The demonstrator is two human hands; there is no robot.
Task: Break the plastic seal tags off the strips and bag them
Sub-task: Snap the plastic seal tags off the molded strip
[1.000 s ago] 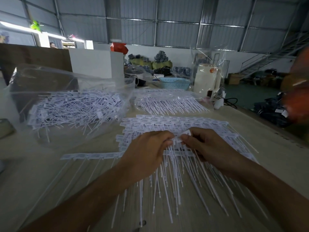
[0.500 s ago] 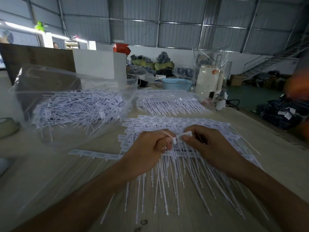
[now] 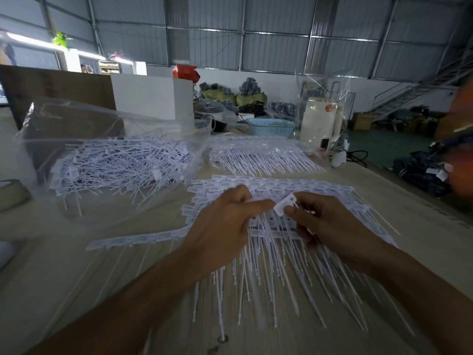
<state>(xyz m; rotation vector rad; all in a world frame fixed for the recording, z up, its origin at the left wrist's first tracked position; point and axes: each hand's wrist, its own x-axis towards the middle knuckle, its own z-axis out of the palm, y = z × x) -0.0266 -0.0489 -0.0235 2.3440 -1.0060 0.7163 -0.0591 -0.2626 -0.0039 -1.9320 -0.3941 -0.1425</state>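
Observation:
A heap of white seal-tag strips [image 3: 294, 190] lies on the table, long tails pointing toward me. My left hand [image 3: 225, 226] grips the strip I am working on, its tails hanging below my fingers. My right hand [image 3: 325, 224] pinches one white tag [image 3: 285, 204] at that strip's end, tilted up between both hands. A single strip [image 3: 138, 238] lies flat to the left. An open clear plastic bag [image 3: 115, 162] at the left holds a pile of loose separated tags.
A second clear bag of tags [image 3: 261, 157] lies behind the heap. Further back stand a blue basket [image 3: 271, 126], a white appliance [image 3: 320, 121] and a white box [image 3: 151, 96]. A tape roll [image 3: 11, 193] sits at the left edge. The table's right edge [image 3: 409, 201] runs diagonally.
Both hands have lifted slightly off the heap. The tag pinched in my right hand has twisted upward, away from the strip in my left hand.

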